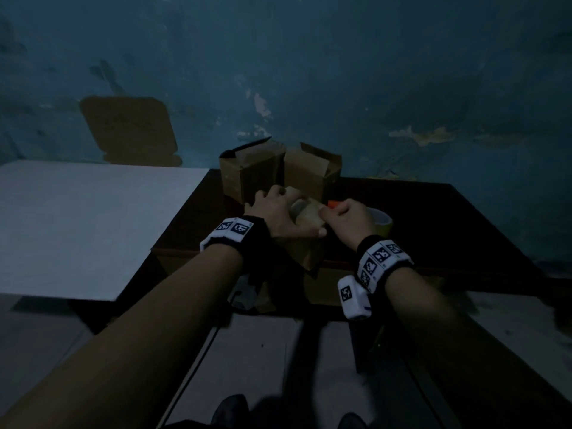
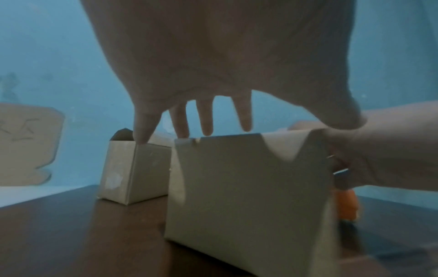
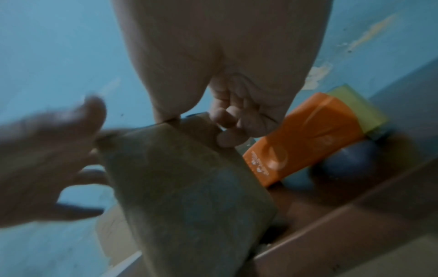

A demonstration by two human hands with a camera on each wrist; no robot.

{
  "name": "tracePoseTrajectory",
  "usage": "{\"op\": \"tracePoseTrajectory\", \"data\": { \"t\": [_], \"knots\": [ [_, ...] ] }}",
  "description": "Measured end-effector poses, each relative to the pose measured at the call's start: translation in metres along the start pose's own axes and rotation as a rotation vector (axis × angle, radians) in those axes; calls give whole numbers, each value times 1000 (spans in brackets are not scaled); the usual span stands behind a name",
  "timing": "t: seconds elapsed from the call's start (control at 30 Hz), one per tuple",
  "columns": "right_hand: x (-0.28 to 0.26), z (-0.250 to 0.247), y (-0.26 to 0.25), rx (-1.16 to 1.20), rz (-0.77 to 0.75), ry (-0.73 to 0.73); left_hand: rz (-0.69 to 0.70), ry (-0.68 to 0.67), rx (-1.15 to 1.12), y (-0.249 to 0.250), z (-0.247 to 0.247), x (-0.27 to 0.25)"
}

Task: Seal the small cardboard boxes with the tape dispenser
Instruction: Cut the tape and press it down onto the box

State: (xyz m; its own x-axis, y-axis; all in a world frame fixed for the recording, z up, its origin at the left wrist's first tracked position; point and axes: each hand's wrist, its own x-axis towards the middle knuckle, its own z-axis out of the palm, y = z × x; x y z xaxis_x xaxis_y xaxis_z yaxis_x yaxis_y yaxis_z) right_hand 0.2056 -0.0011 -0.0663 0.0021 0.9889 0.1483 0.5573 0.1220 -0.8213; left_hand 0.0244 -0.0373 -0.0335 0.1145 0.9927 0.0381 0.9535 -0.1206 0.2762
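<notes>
A small cardboard box (image 1: pixel 305 213) stands near the front edge of the dark table (image 1: pixel 433 230). My left hand (image 1: pixel 277 212) lies over its top with fingers straight and spread, the thumb along the near edge; the left wrist view shows those fingers (image 2: pixel 206 120) above the box (image 2: pixel 249 187). My right hand (image 1: pixel 346 219) has its fingers curled and pinches the box's upper right edge (image 3: pixel 189 187). The orange tape dispenser (image 1: pixel 334 204) with a yellow roll (image 1: pixel 382 222) stands on the table just behind that hand, untouched (image 3: pixel 308 135).
Two more cardboard boxes (image 1: pixel 247 173) (image 1: pixel 312 171) with raised flaps stand at the back of the table by the blue wall. A white board (image 1: pixel 77 218) lies to the left. A flat cardboard sheet (image 1: pixel 130 131) leans on the wall.
</notes>
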Motion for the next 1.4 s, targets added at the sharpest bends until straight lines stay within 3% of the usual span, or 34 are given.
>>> {"op": "tracePoseTrajectory", "data": {
  "t": [0.1, 0.17, 0.23, 0.3, 0.37, 0.63, 0.83, 1.03, 1.2, 1.4],
  "knots": [
    [1, 1, -5, -53, -49, -5, 36, 47, 10, 3, 2, 3],
    [6, -3, -2, -121, -100, 104, 66, 44, -18, 2, 3, 6],
    [13, -10, 9, -369, -146, 220, 129, 19, -47, 1, 4, 7],
    [19, -16, 24, -644, -104, 156, 186, 14, -72, -2, 4, 7],
    [22, -18, 34, -712, -12, 49, 223, 25, -95, -6, 7, 8],
    [20, -17, 45, -649, -5, 83, 247, 69, -186, -14, 17, 11],
    [15, -16, 50, -654, -115, 99, 219, 68, -212, -17, 31, 4],
    [18, -20, 54, -619, -53, 95, 204, 67, -302, -26, 42, 1],
    [17, -32, 52, -272, 25, 122, 229, 197, -547, -36, 37, 1],
    [11, -57, 29, 14, -145, 98, 192, 432, -630, -18, 15, 4]
  ]
}}
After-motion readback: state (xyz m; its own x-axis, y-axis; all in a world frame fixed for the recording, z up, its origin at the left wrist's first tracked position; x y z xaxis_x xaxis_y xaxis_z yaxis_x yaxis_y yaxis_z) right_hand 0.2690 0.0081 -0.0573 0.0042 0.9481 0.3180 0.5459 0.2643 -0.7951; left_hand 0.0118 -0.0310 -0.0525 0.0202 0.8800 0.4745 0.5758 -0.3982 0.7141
